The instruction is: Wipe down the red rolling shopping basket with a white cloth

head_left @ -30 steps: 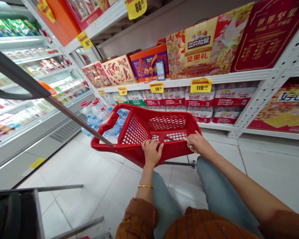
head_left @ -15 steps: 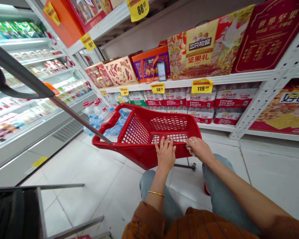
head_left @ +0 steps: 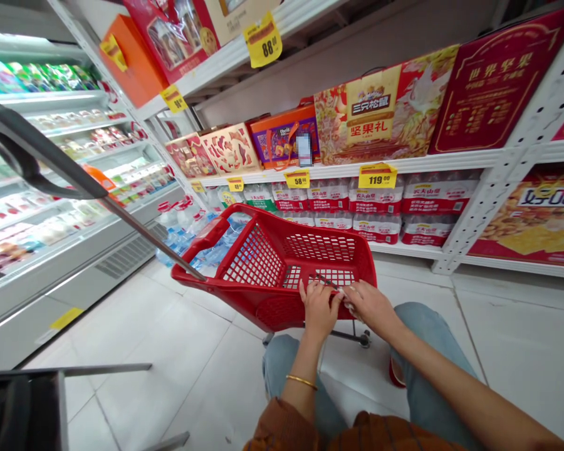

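A red plastic shopping trolley basket (head_left: 258,300) with perforated walls stands crosswise before my knees. My left hand (head_left: 318,308) bends its fingers over the near rim, its thumb pointing towards the other hand. Just to the right, my right hand (head_left: 370,307) is closed on a crumpled white tissue (head_left: 350,308) at the same rim, mostly hidden by the fingers. The two hands nearly meet; I cannot tell whether the left fingertips touch the tissue. Some of the perforated basket floor shows beyond them.
Shelves ahead carry gift boxes (head_left: 376,113) and shrink-wrapped water packs (head_left: 373,195). Large water bottles (head_left: 216,244) stand behind the trolley handle (head_left: 209,235). A grey metal bar (head_left: 141,225) slopes down to the basket. Left are a chilled display (head_left: 122,250) and a dark metal-framed object (head_left: 23,407).
My left hand has gone from spread fingers to bent ones and moved right along the rim, closer to the right hand. The right hand still grips the tissue. The view has shifted slightly.
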The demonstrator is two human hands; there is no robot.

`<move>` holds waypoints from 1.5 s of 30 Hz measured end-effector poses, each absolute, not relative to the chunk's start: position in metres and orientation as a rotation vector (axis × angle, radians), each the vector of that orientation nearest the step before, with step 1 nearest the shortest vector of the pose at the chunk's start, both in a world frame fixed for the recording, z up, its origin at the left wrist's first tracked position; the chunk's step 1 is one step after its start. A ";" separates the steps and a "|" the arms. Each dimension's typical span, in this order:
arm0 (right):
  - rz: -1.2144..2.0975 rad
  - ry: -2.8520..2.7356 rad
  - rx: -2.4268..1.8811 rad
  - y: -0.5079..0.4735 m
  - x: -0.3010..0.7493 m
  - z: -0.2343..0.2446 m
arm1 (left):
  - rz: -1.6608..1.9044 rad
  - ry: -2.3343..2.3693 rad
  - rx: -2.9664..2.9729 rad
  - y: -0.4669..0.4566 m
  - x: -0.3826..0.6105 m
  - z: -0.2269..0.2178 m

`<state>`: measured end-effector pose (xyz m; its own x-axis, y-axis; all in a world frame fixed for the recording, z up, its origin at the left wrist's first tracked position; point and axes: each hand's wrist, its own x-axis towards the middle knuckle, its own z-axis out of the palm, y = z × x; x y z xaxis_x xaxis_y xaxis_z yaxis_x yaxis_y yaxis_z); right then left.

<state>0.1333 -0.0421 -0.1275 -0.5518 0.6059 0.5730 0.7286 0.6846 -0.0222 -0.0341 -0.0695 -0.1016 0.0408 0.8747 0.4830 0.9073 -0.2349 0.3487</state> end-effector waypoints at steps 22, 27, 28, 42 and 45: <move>0.018 -2.395 -0.664 -0.020 0.183 -0.159 | -1.052 -1.888 -2.252 -0.070 -0.047 -0.103; -0.048 -2.334 -0.728 -0.038 0.166 -0.144 | -1.043 -1.894 -2.248 -0.070 -0.051 -0.103; -0.069 -2.331 -0.742 -0.042 0.160 -0.140 | -1.047 -1.889 -2.247 -0.070 -0.051 -0.103; -0.052 -2.265 -0.620 -0.022 0.169 -0.168 | -1.069 -1.869 -2.265 -0.070 -0.052 -0.104; 0.033 -2.308 -0.626 -0.017 0.178 -0.176 | -1.077 -1.851 -2.275 -0.070 -0.053 -0.106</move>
<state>0.1784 -0.0169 -0.1755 -0.6130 0.4469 0.6515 0.4283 0.8809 -0.2013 -0.0534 -0.0700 -0.1056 0.0608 0.8568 0.5120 0.8687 -0.2980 0.3957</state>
